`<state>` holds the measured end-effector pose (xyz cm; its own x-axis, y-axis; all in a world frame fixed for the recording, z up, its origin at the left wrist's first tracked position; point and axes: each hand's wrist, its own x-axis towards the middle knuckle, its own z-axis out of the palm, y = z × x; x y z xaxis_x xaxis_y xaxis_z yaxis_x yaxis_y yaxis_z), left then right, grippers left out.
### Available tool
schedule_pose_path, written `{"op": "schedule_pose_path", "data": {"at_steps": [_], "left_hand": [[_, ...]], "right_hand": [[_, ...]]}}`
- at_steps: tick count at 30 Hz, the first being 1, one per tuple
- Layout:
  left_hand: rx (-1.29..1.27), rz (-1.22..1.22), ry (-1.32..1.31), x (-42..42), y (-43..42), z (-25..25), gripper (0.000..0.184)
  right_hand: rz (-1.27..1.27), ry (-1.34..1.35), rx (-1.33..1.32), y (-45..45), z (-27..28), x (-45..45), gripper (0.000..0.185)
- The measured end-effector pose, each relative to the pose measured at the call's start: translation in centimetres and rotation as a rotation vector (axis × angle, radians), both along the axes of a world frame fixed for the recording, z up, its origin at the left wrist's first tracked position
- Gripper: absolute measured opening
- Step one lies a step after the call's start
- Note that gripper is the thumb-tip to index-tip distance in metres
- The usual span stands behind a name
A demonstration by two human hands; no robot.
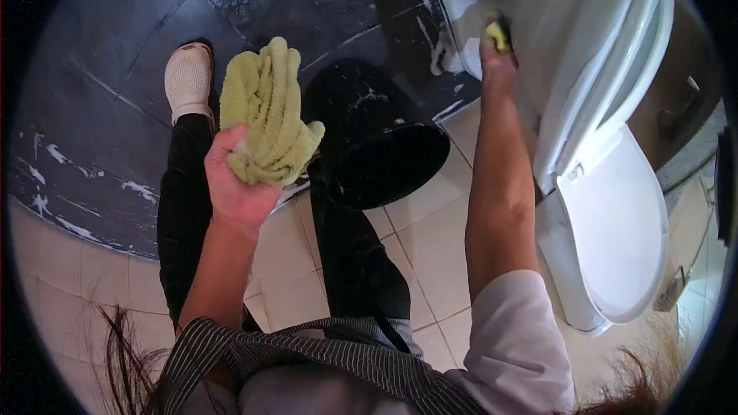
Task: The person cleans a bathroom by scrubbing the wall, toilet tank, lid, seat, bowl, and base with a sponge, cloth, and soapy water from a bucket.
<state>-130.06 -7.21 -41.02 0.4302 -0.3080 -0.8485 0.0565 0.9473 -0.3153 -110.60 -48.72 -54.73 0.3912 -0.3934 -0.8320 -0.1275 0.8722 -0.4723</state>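
Observation:
A folded yellow-green cloth [265, 100] lies in my left hand [244, 192], with the thumb pressed over its near edge. My right hand [498, 69] reaches forward along the side of the white toilet [573, 54]. It grips a yellow and dark sponge [500, 35] low against the toilet's base; some of the fingers are hidden. Between my arms, a black bucket [377, 131] with white suds marks on its side stands on the floor, its inside too dark to make out.
Dark wet floor tiles [115, 46] with streaks of white foam [55, 154] fill the far left. Beige tiles [430, 223] lie nearer to me. At the right, a white toilet lid [621, 230] extends toward me. My foot in a pale clog [188, 81] stands on the dark tiles.

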Motion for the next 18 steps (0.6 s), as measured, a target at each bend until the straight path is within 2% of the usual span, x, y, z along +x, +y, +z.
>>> {"op": "schedule_pose_path", "data": {"at_steps": [4, 7, 8, 10, 12, 13, 15, 16, 17, 18], "left_hand": [[0.032, -0.068, -0.031, 0.5, -0.3, -0.3, 0.049], [0.016, -0.105, -0.046, 0.2, -0.6, -0.6, 0.048], [0.008, -0.106, -0.036, 0.2, -0.8, -0.6, 0.048], [0.003, -0.129, -0.034, 0.3, -0.8, -0.8, 0.049], [0.012, -0.14, -0.021, 0.4, -0.8, -0.7, 0.049], [0.02, -0.147, -0.007, 0.5, -0.9, -0.7, 0.049], [0.034, -0.173, -0.006, 0.3, -1.0, -0.7, 0.049], [0.045, -0.184, -0.01, 0.1, -1.2, -0.8, 0.049], [0.045, -0.184, -0.01, 0.0, -1.3, -0.9, 0.049], [0.039, -0.186, -0.016, -0.2, -1.2, -1.0, 0.049]], "right_hand": [[-0.288, -0.118, -0.069, 3.4, -2.8, 4.8, 0.042], [-0.2, -0.385, 0.164, 2.9, -0.5, 2.7, 0.041], [-0.201, -0.375, 0.154, 1.5, 0.8, 0.9, 0.041], [0.087, -0.338, 0.269, -1.3, 4.6, -4.2, 0.04], [-0.344, -0.407, 0.419, 2.2, 11.4, -7.2, 0.042], [-0.382, -0.334, 0.59, 0.5, 12.9, -7.7, 0.042], [-0.315, -0.359, 0.193, -1.5, 11.3, -7.5, 0.04], [-0.318, -0.357, 0.189, -4.0, 9.1, -6.3, 0.04], [0.017, -0.337, -0.129, -6.9, 6.2, -4.5, 0.038], [0.19, -0.323, -0.276, -7.7, 5.3, -4.4, 0.038]]}}
